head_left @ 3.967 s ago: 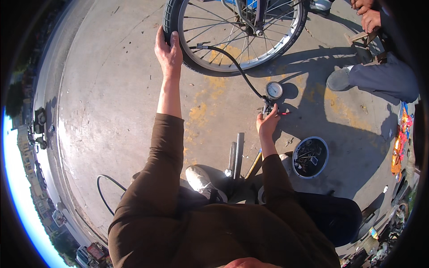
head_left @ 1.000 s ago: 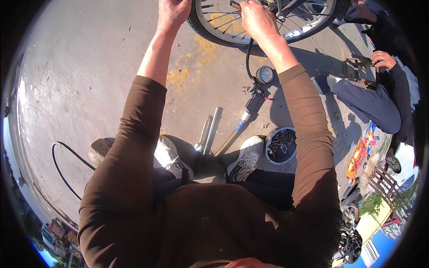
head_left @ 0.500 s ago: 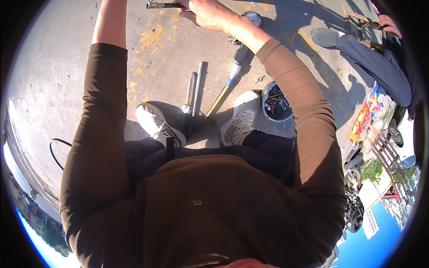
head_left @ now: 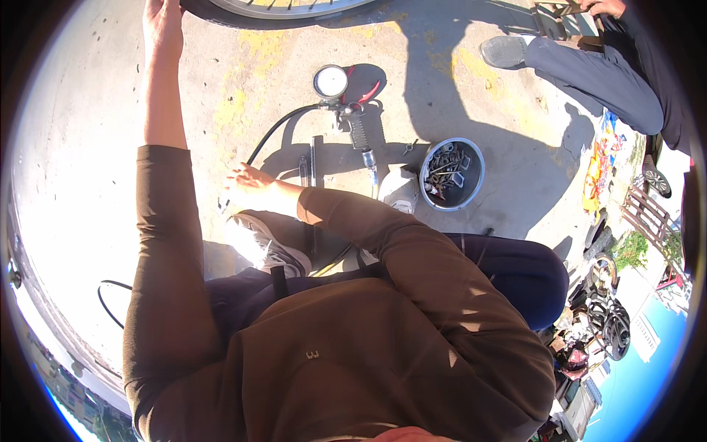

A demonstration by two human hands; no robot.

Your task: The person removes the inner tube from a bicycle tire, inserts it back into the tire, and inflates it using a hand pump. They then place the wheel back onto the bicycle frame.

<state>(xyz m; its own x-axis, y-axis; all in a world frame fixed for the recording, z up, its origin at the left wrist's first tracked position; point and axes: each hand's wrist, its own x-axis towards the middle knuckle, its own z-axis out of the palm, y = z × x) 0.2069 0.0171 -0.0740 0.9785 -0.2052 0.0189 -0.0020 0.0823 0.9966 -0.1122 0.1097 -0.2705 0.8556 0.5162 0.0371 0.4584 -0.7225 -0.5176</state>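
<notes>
a co-worker (head_left: 598,85) is well to the right of the gauge (head_left: 330,82), one leg reaching toward it. the wheel (head_left: 294,12) is past the gauge, on the side away from the person, and only its near arc shows. the bucket (head_left: 462,197), with metal bits in it, stands to the right of the gauge and nearer the person. the air gun (head_left: 358,132) is joined to the gauge and slants from it toward the person; whether it rests on the ground is hard to tell. the black hose (head_left: 282,121) curves leftward from beside the gauge, and its metal end (head_left: 223,204) pokes out below the right hand (head_left: 250,180).

to handle the hose well, the right hand probably does best gripping close behind the metal end, leaving slack in the curve so that the gun is not tugged or tipped; a steady left hand (head_left: 163,28) could help keep the wheel from rolling.

the left arm is stretched nearly straight, its hand beyond and well left of the gauge, beside the tyre (head_left: 221,16); its fingers run out of view at the upper edge, so their state cannot be told. the right arm bends across the body, bringing its hand left of the gauge and nearer the person, with the fingers narrowed round the hose
</notes>
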